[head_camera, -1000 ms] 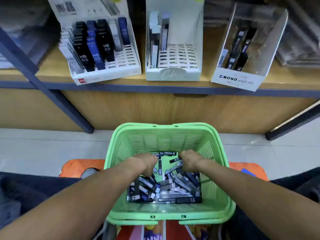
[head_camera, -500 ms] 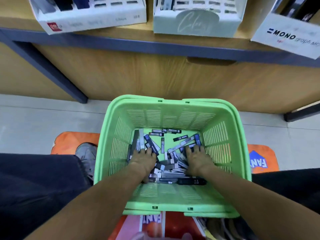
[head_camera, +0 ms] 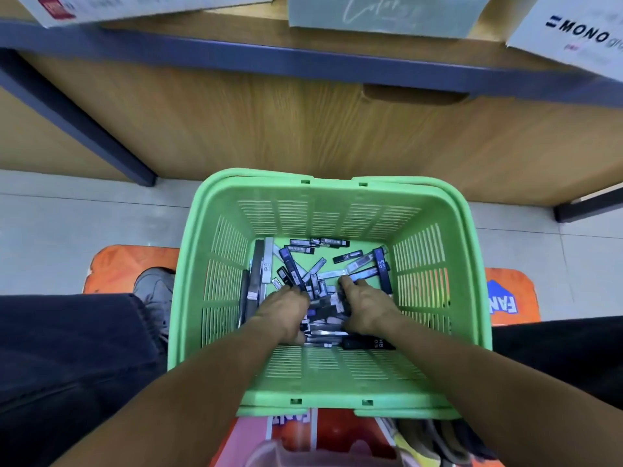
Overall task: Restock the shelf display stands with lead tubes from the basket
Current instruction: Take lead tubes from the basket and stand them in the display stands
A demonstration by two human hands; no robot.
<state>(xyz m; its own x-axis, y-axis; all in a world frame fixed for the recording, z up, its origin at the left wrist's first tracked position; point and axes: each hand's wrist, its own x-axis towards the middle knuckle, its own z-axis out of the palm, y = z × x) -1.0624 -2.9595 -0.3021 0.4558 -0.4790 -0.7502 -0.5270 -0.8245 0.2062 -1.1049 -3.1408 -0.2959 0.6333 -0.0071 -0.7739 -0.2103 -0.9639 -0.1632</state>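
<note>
Wooden shelving (head_camera: 303,129) with a dark blue front edge fills the background, and the floor below it is pale tile (head_camera: 67,224). Only 1 view is on offer, the head camera looking down, so everything comes from that.

At the top edge I can see just the bottoms of 3 white display stands (head_camera: 569,32) on the shelf; their slots are out of frame, so I cannot tell how full they are.

Between my knees sits the green basket (head_camera: 330,203), on an orange mat (head_camera: 128,267), close under the shelf so each load has a short trip up. The lead tubes (head_camera: 303,267) lie loose in a jumbled heap on its floor, black, blue and grey, pointing every way.

Both my arms reach down inside. My left hand (head_camera: 285,311) lies knuckles up on the pile with the fingers curled down into the tubes; my right hand (head_camera: 362,306) does the same just beside it, fingertips dug in. Whether either hand has actually closed round any tubes I cannot tell, as the fingers are hidden beneath.

I judge this to be the gathering step: raking scattered tubes together from 2 sides so a bunch can be lifted out. Nothing looks lifted yet.
</note>
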